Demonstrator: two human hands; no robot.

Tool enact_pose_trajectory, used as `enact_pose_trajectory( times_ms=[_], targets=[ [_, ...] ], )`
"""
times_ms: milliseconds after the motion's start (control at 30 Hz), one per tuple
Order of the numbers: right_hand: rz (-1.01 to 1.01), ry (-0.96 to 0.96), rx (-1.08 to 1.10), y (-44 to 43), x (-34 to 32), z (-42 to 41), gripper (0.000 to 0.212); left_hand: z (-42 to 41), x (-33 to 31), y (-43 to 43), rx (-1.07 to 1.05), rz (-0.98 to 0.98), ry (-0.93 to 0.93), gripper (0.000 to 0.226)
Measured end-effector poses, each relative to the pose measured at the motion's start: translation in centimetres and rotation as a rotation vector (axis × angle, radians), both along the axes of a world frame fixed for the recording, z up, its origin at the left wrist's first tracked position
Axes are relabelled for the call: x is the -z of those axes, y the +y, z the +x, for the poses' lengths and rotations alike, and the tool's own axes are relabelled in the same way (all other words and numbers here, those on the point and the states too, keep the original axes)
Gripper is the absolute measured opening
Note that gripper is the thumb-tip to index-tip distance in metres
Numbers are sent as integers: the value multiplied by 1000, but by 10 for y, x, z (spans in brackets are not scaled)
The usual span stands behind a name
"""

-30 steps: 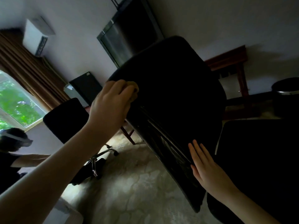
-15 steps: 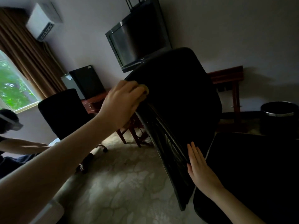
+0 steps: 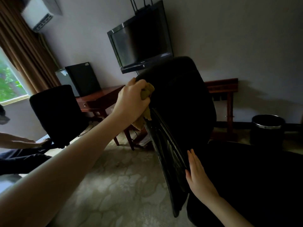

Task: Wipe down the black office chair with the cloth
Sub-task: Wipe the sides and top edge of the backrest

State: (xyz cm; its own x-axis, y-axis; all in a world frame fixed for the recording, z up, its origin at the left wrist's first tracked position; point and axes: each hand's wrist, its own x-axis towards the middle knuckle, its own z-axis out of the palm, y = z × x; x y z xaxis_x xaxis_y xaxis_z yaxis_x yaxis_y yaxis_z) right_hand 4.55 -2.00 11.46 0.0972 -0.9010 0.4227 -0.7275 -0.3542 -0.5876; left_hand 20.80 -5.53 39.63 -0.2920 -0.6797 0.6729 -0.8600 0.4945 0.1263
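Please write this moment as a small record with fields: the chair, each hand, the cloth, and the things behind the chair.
black office chair: backrest seen nearly edge-on
left hand: grips the cloth, pressing it on the backrest's upper edge
right hand: straight fingers, flat against the lower backrest
cloth: yellowish, bunched under the left hand
behind: wall television, wooden desk, black bin

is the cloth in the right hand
No, the left hand grips the cloth at the upper edge of the chair back, while the right hand lies flat against it lower down.
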Motion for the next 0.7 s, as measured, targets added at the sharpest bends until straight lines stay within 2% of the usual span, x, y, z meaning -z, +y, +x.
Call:
enact_pose_trajectory(
  times_ms=[267,400,567,700],
  targets=[
    [158,-206,14,38,-22,-13,70,-6,10,43,-25,-33,-101,28],
    [180,-331,33,61,-45,-18,64,-16,15,76,-45,-34,-144,32],
    [94,-448,-32,79,-77,-20,62,-4,45,114,211,-123,-99,34],
    [32,-553,-128,93,-102,-23,63,-5,67,132,260,-278,-100,33]
  ],
)
